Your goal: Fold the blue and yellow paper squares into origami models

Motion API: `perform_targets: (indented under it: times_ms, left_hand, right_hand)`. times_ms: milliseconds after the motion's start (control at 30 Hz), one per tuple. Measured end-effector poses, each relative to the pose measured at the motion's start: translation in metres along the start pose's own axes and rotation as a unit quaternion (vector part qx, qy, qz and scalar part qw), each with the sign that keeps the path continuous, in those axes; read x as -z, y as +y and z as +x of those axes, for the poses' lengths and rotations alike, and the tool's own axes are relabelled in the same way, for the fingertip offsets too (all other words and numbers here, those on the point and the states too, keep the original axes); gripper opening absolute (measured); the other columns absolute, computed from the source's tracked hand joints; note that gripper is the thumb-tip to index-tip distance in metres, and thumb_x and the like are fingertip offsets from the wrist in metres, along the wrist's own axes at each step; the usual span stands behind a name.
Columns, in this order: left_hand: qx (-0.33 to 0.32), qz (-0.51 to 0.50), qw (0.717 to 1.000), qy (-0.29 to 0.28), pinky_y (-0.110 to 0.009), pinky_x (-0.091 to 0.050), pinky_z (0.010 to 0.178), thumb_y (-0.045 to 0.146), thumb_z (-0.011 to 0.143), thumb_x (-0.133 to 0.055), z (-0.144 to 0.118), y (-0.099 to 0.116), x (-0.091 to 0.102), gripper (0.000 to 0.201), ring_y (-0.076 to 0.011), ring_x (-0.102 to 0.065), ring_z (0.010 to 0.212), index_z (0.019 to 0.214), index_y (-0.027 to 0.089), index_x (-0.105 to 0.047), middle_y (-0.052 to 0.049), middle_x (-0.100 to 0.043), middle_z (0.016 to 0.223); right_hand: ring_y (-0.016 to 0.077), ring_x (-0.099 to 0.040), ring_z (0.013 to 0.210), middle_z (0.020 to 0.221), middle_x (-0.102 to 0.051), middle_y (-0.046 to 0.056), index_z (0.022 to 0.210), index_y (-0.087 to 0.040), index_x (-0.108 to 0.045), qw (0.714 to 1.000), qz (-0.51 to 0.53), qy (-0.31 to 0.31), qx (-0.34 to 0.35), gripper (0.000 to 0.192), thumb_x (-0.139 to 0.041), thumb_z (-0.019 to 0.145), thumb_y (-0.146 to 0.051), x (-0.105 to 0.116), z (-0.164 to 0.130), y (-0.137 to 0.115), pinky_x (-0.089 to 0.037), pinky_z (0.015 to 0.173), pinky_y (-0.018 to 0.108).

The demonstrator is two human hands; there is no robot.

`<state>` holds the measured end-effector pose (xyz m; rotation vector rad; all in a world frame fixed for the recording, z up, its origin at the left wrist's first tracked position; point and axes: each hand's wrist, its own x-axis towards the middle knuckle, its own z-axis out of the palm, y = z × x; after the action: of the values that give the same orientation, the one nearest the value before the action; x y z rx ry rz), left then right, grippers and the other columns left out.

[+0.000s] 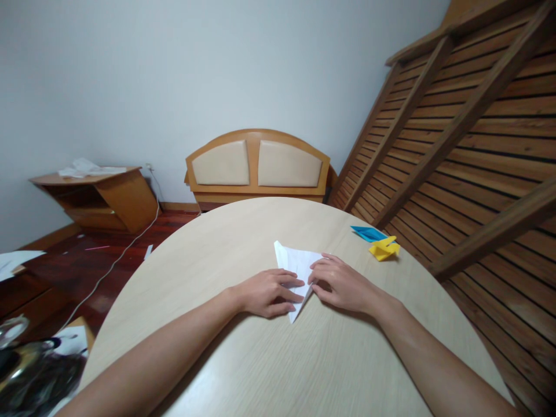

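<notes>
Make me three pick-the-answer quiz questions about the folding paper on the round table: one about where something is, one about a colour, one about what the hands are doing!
1. Where is the small yellow folded paper piece?
A. On the floor
B. On the round pale wooden table, to the right of the hands
C. On the far shelf

2. What colour is the folded pointed sheet of paper under the hands?
A. White
B. Red
C. Green

3. What are the left hand and right hand doing?
A. Holding the paper in the air
B. Resting far from the paper
C. Pressing the paper flat on the table

Answers: 1 B, it lies beside a blue folded paper piece. 2 A, it is plain white. 3 C, both hands lie on it.
</notes>
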<state>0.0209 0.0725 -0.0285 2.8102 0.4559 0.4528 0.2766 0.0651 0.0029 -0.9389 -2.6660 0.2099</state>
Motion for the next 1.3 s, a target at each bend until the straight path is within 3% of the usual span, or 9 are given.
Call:
perform_targets:
  times_ms: [200, 500, 867, 1133, 1300]
  left_hand:
    - [0.030, -0.043, 0.999, -0.003, -0.043, -0.038, 0.113, 0.034, 0.089, -0.063, 0.002, 0.000, 0.000, 0.034, -0.0284, -0.051, 0.132, 0.119, 0.019, -0.065, -0.010, -0.059, 0.138]
    - [0.060, -0.083, 0.994, 0.035, -0.037, -0.044, 0.107, 0.034, 0.085, -0.068, -0.001, -0.003, -0.003, 0.030, -0.0264, -0.055, 0.123, 0.110, 0.017, -0.065, -0.014, -0.059, 0.132]
    - [0.096, -0.094, 0.990, 0.033, -0.038, -0.048, 0.097, 0.039, 0.082, -0.070, 0.000, -0.002, 0.000, 0.044, -0.0260, -0.058, 0.107, 0.116, 0.017, -0.053, -0.012, -0.061, 0.117]
    - [0.070, -0.097, 0.992, 0.039, -0.041, -0.045, 0.104, 0.032, 0.080, -0.070, 0.000, -0.002, 0.000, 0.053, -0.0285, -0.054, 0.119, 0.124, 0.015, -0.048, -0.016, -0.056, 0.127]
    - [0.052, -0.083, 0.994, 0.039, -0.041, -0.041, 0.111, 0.029, 0.080, -0.069, 0.001, -0.001, 0.001, 0.048, -0.0300, -0.048, 0.129, 0.123, 0.014, -0.055, -0.018, -0.051, 0.136]
  right_hand:
    - [0.0244, -0.058, 0.114, 0.109, -0.069, 0.007, 0.098, -0.022, -0.068, 0.999, -0.008, 0.032, 0.018, 0.013, -0.057, 0.090, -0.022, -0.005, 0.002, 0.003, -0.031, 0.111, 0.049]
    - [0.0276, -0.048, 0.130, 0.132, -0.061, 0.008, 0.124, -0.028, -0.063, 0.999, -0.021, 0.031, 0.006, 0.031, -0.056, 0.094, -0.033, -0.017, 0.005, 0.003, -0.027, 0.114, 0.056]
    - [0.0290, -0.025, 0.148, 0.156, -0.039, 0.010, 0.153, -0.023, -0.032, 0.999, -0.006, 0.003, -0.035, 0.064, -0.050, 0.096, -0.045, -0.032, 0.003, 0.007, -0.015, 0.120, 0.057]
    - [0.0303, -0.019, 0.150, 0.160, -0.030, 0.012, 0.156, -0.019, -0.025, 0.998, 0.013, -0.037, -0.052, 0.075, -0.047, 0.095, -0.057, -0.039, 0.001, 0.012, -0.014, 0.122, 0.054]
    - [0.0288, -0.016, 0.150, 0.161, -0.026, 0.013, 0.157, -0.017, -0.021, 0.995, 0.030, -0.069, -0.066, 0.079, -0.043, 0.096, -0.062, -0.042, 0.000, 0.012, -0.012, 0.123, 0.051]
